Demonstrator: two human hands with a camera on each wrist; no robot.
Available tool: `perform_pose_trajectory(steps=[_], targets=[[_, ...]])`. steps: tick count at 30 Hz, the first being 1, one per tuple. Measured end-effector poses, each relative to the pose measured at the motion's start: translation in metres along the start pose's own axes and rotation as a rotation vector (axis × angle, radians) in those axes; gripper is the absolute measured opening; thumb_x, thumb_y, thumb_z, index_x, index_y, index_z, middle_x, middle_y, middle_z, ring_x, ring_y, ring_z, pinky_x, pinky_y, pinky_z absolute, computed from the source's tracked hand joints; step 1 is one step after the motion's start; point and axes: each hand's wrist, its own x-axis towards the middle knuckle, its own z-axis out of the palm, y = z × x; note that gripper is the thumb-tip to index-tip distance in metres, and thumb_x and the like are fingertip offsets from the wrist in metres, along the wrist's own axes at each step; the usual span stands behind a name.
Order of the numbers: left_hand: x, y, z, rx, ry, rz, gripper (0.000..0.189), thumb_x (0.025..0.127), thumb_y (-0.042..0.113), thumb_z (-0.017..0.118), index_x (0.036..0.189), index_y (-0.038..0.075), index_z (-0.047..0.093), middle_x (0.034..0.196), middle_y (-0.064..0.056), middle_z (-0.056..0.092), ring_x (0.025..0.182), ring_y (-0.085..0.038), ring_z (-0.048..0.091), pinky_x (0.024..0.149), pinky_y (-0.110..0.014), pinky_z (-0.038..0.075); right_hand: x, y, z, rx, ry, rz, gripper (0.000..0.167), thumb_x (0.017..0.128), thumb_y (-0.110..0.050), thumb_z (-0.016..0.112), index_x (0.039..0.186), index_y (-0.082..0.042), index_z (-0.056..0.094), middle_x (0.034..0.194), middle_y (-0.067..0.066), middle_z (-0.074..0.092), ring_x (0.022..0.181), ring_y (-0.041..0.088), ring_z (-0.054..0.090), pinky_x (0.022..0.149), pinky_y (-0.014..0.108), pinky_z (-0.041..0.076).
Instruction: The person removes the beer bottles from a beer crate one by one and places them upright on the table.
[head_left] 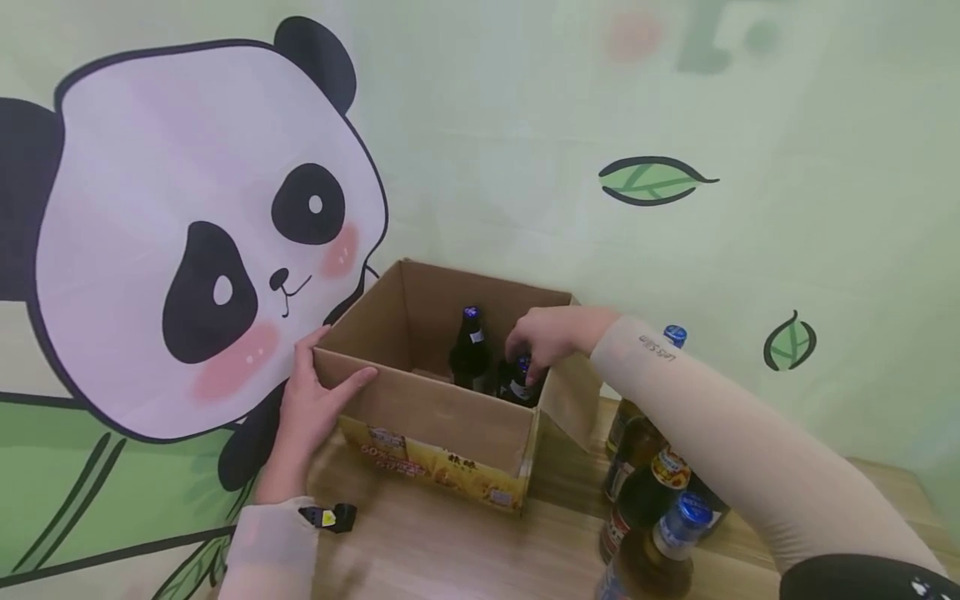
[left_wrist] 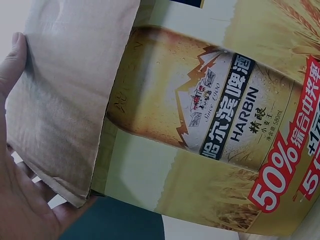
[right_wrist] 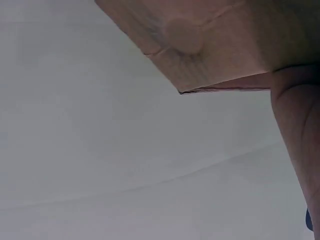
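An open-topped cardboard box point(head_left: 442, 417) with beer artwork stands on the table. My left hand point(head_left: 309, 400) grips its left front corner, the thumb over the front flap point(left_wrist: 75, 90) and the fingers round the far side. Inside the box, one dark beer bottle point(head_left: 470, 354) stands upright with a blue cap. Beside it, at the box's right end, my right hand point(head_left: 551, 333) reaches in from above and holds a second dark beer bottle point(head_left: 516, 389) near its top. The right wrist view shows only part of the right hand point(right_wrist: 300, 120) and a cardboard flap point(right_wrist: 210, 45).
Several beer bottles point(head_left: 637, 508) stand close together on the table right of the box, partly under my right forearm. A side flap point(head_left: 573, 400) hangs outward towards them. Behind the table point(head_left: 420, 542) is a wall covering with a panda point(head_left: 210, 233).
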Motion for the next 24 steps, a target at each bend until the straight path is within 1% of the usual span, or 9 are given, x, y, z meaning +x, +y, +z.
perform_pose_trajectory(steps=[4,10,12,14,19,21,24], targets=[[0.000,0.002,0.001,-0.003,-0.004,0.002,0.103,0.077,0.059,0.081,0.157,0.035,0.021,0.150,-0.014,0.043,0.132,-0.038,0.043,0.107,-0.066,0.035,0.002,-0.004,0.000,-0.041,-0.024,0.029,0.038,0.087,-0.026,0.081,0.121,-0.012,0.073,0.127,0.006,0.067,0.110,0.020,0.064,0.093,0.037,0.055],[0.000,0.001,0.001,-0.011,0.001,0.006,0.102,0.077,0.059,0.081,0.156,0.035,0.021,0.150,-0.014,0.043,0.132,-0.038,0.043,0.107,-0.066,0.034,0.003,-0.006,-0.002,-0.078,-0.019,-0.020,0.033,0.086,-0.023,0.082,0.117,-0.012,0.076,0.121,0.005,0.071,0.106,0.018,0.067,0.090,0.034,0.056],[0.000,0.001,0.000,-0.014,0.001,0.007,0.102,0.077,0.058,0.081,0.156,0.034,0.021,0.150,-0.013,0.042,0.133,-0.038,0.043,0.107,-0.066,0.034,0.004,-0.006,-0.002,-0.089,-0.019,-0.037,0.033,0.086,-0.024,0.082,0.116,-0.012,0.076,0.120,0.005,0.071,0.106,0.018,0.067,0.090,0.033,0.056],[-0.001,0.001,0.001,-0.015,-0.001,0.006,0.102,0.077,0.058,0.081,0.157,0.034,0.021,0.150,-0.013,0.042,0.133,-0.038,0.043,0.108,-0.067,0.034,0.004,-0.006,-0.001,-0.088,-0.028,-0.034,0.035,0.085,-0.027,0.083,0.116,-0.011,0.076,0.120,0.004,0.071,0.105,0.018,0.066,0.089,0.033,0.056],[-0.001,0.001,0.001,-0.006,0.002,0.009,0.102,0.077,0.058,0.081,0.157,0.033,0.021,0.150,-0.014,0.042,0.132,-0.039,0.043,0.107,-0.066,0.035,0.008,-0.006,0.002,-0.085,-0.046,0.011,0.043,0.083,-0.033,0.085,0.119,-0.012,0.074,0.122,0.005,0.070,0.102,0.016,0.066,0.088,0.033,0.056],[0.000,0.001,0.001,-0.002,0.004,0.011,0.102,0.078,0.058,0.080,0.157,0.033,0.021,0.150,-0.015,0.042,0.132,-0.039,0.043,0.107,-0.066,0.035,0.011,-0.006,0.003,-0.101,-0.043,0.014,0.043,0.082,-0.032,0.085,0.119,-0.013,0.075,0.122,0.004,0.070,0.102,0.015,0.067,0.087,0.031,0.056],[0.000,0.001,0.002,-0.001,0.004,0.015,0.102,0.078,0.058,0.081,0.157,0.033,0.022,0.151,-0.015,0.042,0.133,-0.039,0.043,0.107,-0.066,0.034,0.012,-0.003,0.003,-0.121,-0.039,-0.016,0.038,0.081,-0.029,0.086,0.115,-0.014,0.077,0.118,0.003,0.072,0.101,0.015,0.068,0.084,0.028,0.057]])
